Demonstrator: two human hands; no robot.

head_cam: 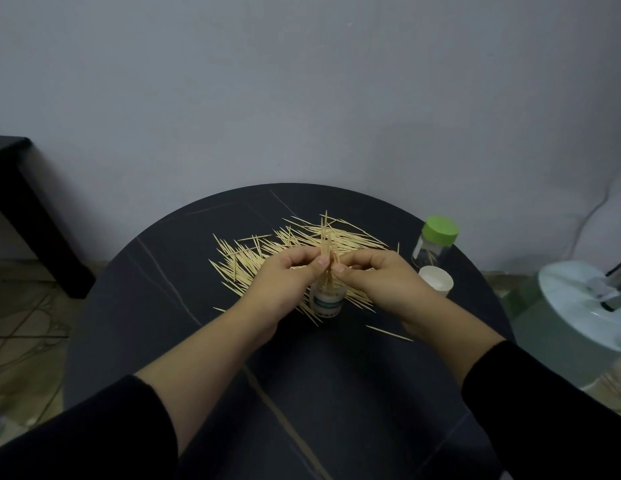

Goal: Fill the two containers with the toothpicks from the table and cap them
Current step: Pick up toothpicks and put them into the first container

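A round dark tabletop (354, 393) carries a wide scatter of toothpicks (267, 247). At its middle, the left hand (285, 282) and right hand (378, 282) meet, fingers clamped on an upright bundle of toothpicks (325, 244) standing in an open clear container (327, 303); its green label is too blurred to read. A green-capped container (435, 244) stands at the right edge, a white lid (436, 279) just beside it.
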